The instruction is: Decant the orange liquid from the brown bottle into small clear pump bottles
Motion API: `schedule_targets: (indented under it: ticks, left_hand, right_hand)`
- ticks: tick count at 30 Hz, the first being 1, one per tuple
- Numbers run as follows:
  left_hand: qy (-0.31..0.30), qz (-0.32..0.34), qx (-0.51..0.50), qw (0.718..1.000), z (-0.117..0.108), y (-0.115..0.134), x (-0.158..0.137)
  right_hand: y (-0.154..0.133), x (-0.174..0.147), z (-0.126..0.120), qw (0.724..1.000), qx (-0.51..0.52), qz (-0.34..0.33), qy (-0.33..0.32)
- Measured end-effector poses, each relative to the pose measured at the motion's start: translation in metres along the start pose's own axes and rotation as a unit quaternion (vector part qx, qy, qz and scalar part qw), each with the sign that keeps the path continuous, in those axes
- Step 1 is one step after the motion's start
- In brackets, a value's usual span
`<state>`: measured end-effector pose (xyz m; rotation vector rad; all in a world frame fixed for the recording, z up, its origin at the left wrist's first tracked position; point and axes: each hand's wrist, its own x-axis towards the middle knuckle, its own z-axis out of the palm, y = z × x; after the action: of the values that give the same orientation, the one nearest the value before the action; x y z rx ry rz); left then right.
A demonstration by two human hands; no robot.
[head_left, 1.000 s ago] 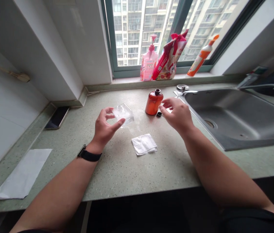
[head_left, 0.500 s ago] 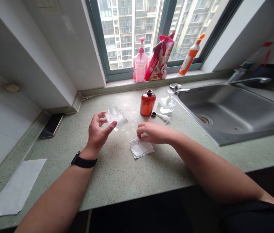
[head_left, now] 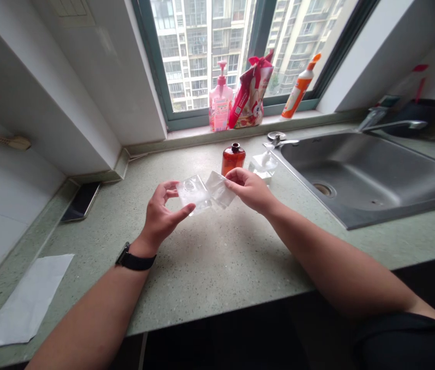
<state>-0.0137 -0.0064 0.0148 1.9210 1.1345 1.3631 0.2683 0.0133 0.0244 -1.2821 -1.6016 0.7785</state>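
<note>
My left hand (head_left: 163, 209), with a black watch on its wrist, grips a clear square bottle (head_left: 194, 193) between thumb and fingers, tilted above the counter. A folded white paper tissue (head_left: 220, 190) is pinched in my right hand (head_left: 249, 189), close beside the bottle's right side; whether they touch I cannot tell. Just behind the tissue stands an amber bottle (head_left: 233, 158) with an open neck, its lower part hidden. Another clear square dispenser (head_left: 264, 163) stands to its right, partly behind my right hand. The loose pump top is out of sight behind that hand.
A steel sink (head_left: 341, 205) with a tap is on the right. On the sill stand a pink pump bottle (head_left: 220, 105), a red bag (head_left: 251, 97) and an orange-white bottle (head_left: 298, 92). A phone (head_left: 81, 202) and a paper sheet (head_left: 28, 298) lie at the left.
My right hand has lifted the folded tissue off the counter and brought it up beside the clear bottle. My left hand has shifted slightly right with the bottle.
</note>
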Motion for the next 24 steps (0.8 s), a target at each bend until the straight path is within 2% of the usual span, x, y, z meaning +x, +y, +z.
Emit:
schedule_targets:
  ticks: [4,7,9,12,15,24]
  left_hand:
    - [-0.028,0.062,0.041,0.997,0.001,0.004,-0.003]
    - [-0.049,0.089,0.074,0.992,0.003,0.004,-0.004]
    - [-0.059,0.106,0.088,0.989,0.004,0.005,-0.005]
    - [-0.070,0.128,0.099,0.984,0.005,0.007,-0.005]
    - [-0.071,0.139,0.113,0.981,0.005,0.009,-0.005]
    - [-0.074,0.201,0.167,0.962,0.004,0.006,-0.004]
  right_hand:
    - [-0.009,-0.008,0.007,0.997,0.062,-0.040,0.022]
    - [-0.019,-0.016,0.007,0.992,0.055,-0.095,0.061]
    - [-0.026,-0.023,0.009,0.987,0.027,-0.149,0.054]
    - [-0.031,-0.030,0.013,0.978,-0.017,-0.206,0.010]
    - [-0.031,-0.034,0.018,0.974,-0.043,-0.222,-0.023]
    - [-0.029,-0.036,0.023,0.975,-0.013,-0.219,-0.034]
